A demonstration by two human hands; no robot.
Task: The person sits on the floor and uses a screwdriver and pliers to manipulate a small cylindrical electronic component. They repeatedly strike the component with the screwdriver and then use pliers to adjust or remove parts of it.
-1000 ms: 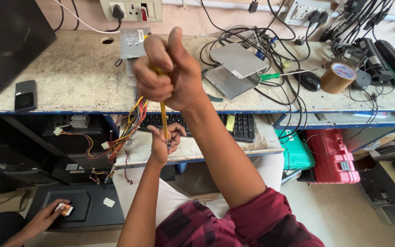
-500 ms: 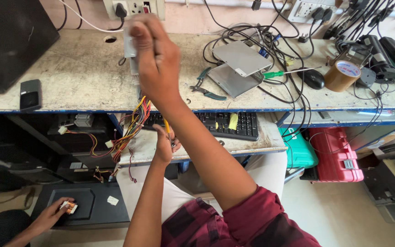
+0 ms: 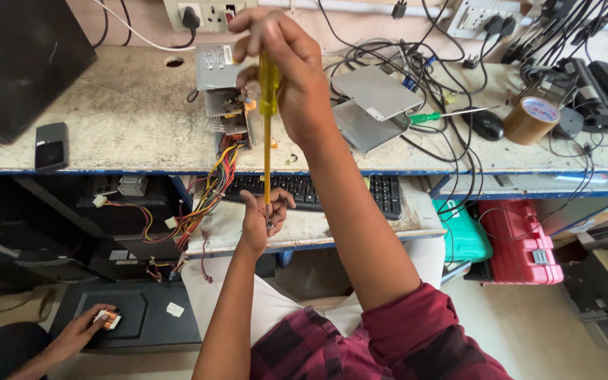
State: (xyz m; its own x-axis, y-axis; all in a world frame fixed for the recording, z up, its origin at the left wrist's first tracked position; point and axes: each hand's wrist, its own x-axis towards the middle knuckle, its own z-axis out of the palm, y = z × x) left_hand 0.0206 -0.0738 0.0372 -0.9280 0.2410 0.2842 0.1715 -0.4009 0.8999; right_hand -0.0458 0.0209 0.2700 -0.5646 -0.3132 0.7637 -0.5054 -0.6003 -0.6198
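My right hand is raised over the bench and grips the yellow handle of a long screwdriver that hangs straight down. Its tip meets my left hand, held palm-up below the bench edge with fingers curled around the tip. Whether something small lies in that palm I cannot tell. Just behind the right hand sits an opened grey power supply on the bench, and its bundle of coloured wires spills over the edge to the left of my left hand.
On the bench are grey metal covers, a green-handled screwdriver, a mouse, a tape roll, tangled cables and a phone. A keyboard sits on the shelf below. Red and green cases stand right. Another person's hand is lower left.
My right hand has risen higher with the screwdriver, whose shaft now shows fully and upright. My left hand stays below at its tip.
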